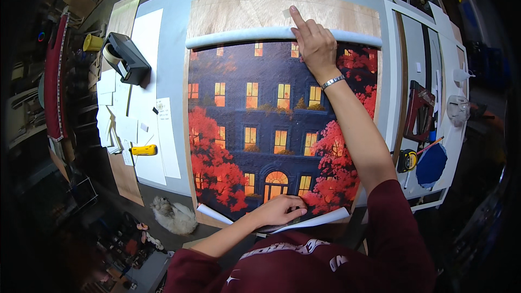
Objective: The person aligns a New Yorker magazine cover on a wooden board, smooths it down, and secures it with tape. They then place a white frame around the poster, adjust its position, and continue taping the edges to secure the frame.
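Note:
A large print (pixel 266 125) of a dark building with lit windows and red trees lies on a wooden board (pixel 233 13). Its far edge is rolled over, showing a white back (pixel 239 37); its near corners curl up. My right hand (pixel 317 46) is at that roll, index finger stretched out onto the bare wood and the other fingers bent. A small pale piece, perhaps tape (pixel 286 14), sits beside the fingertip. My left hand (pixel 282 210) rests low on the print by its near edge, fingers loosely bent; what lies under them is partly hidden.
On the left are a black tape dispenser (pixel 126 58), paper scraps (pixel 126 129) and a yellow cutter (pixel 144 150). A staple gun (pixel 419 111), a tape measure (pixel 407 160) and a blue cloth (pixel 432 165) lie right. A fluffy animal (pixel 172 215) is on the floor.

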Motion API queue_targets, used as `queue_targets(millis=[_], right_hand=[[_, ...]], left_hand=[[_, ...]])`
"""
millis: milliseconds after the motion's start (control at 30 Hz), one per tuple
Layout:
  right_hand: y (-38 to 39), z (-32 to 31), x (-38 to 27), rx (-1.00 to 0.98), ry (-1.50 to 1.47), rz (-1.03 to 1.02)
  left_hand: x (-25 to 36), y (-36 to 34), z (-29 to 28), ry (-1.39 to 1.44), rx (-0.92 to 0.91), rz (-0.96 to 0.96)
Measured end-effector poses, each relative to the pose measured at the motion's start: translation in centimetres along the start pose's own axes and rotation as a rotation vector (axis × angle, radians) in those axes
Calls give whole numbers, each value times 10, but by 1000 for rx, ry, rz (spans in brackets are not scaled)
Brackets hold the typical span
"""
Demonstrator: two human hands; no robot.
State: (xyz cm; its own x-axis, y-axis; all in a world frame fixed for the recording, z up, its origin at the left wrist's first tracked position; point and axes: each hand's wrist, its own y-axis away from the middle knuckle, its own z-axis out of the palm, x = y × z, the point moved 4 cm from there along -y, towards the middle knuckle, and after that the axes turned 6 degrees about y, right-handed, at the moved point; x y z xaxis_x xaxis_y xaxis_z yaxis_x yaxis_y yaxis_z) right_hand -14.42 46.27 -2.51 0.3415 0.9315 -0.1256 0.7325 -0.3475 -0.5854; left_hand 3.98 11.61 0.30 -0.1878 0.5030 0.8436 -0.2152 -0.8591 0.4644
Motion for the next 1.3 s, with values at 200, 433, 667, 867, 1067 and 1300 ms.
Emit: queue_targets(millis=[200, 433, 667, 867, 1067, 1300], right_hand=[[3, 1, 4, -20, -21, 49], [2, 8, 5, 30, -50, 74], [-3, -1, 15, 144, -63, 173], [3, 1, 34, 94, -479, 503], [-3, -15, 23, 169, -350, 256], [-26, -16, 12, 83, -496, 121]], left_hand=[[69, -48, -85, -356, 335, 218], [132, -140, -245, -876, 1162, 457], [146, -177, -281, -979, 1386, 469], [162, -185, -309, -971, 1475, 420], [142, -169, -322, -292, 1660, 579], [136, -159, -326, 86, 1704, 740]])
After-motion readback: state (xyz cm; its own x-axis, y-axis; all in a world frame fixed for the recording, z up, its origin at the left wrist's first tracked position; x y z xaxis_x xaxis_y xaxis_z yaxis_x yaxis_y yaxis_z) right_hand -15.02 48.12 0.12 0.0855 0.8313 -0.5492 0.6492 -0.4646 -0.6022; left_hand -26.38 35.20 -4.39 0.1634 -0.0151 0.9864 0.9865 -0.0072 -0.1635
